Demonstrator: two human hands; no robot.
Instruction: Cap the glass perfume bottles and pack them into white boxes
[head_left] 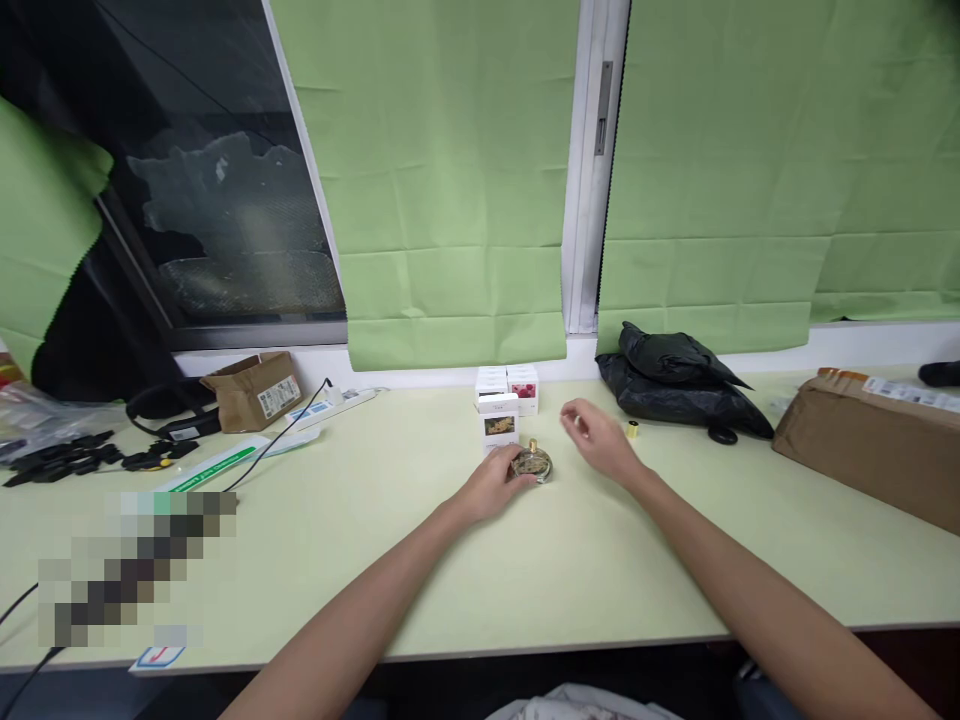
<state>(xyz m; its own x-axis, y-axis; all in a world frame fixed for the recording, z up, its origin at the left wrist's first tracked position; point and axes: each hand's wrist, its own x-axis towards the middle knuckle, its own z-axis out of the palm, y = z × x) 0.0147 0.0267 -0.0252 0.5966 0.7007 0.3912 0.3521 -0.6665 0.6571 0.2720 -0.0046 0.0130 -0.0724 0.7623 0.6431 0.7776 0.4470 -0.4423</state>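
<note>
A round, clear glass perfume bottle (533, 463) with a gold neck stands on the table, just in front of a white box with a dark picture (499, 420). My left hand (495, 486) is wrapped around the bottle's left side, with the thumb across its front. Off to the right of the bottle, my right hand (598, 438) hovers with loosely curled fingers and nothing visible in them. A small gold cap (633, 429) sits on the table just beyond that hand.
More small white boxes (523, 390) stand behind. Black plastic bags (675, 385) and a long cardboard box (870, 445) lie to the right. At left are an open carton (255, 392), a power strip (334, 405), cables and black items (67, 460). Green curtains (450, 200) hang behind.
</note>
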